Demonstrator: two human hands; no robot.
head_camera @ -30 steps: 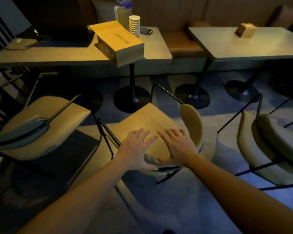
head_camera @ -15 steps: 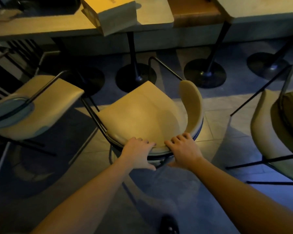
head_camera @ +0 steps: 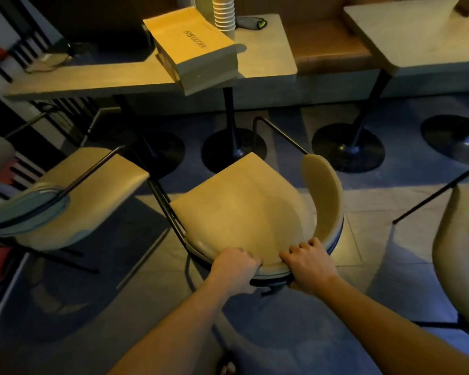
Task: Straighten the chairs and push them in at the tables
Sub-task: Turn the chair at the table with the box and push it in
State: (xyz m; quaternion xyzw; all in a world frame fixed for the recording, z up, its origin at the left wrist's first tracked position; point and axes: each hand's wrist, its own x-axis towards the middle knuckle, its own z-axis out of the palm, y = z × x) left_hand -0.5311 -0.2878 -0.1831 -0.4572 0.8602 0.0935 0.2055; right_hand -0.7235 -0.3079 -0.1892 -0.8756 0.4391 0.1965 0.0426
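Observation:
A tan padded chair (head_camera: 244, 207) with a thin black metal frame stands in the middle of the floor, turned at an angle to the pale table (head_camera: 266, 60) behind it. My left hand (head_camera: 234, 265) and my right hand (head_camera: 307, 262) both grip the curved backrest at its near edge, a short gap between them. A second tan chair (head_camera: 73, 201) stands to the left, its seat close to the table's edge. A third chair (head_camera: 455, 253) shows partly at the right edge.
A cardboard box (head_camera: 198, 47) overhangs the table's front edge, beside a stack of paper cups (head_camera: 224, 13). Round black pedestal bases (head_camera: 233, 147) stand on the floor under the tables. A second table (head_camera: 417, 33) is at the back right, with a bench behind.
My hands slid from lying flat on the seat back to its near rim and closed around the backrest. The view dipped down, then rose back toward the table.

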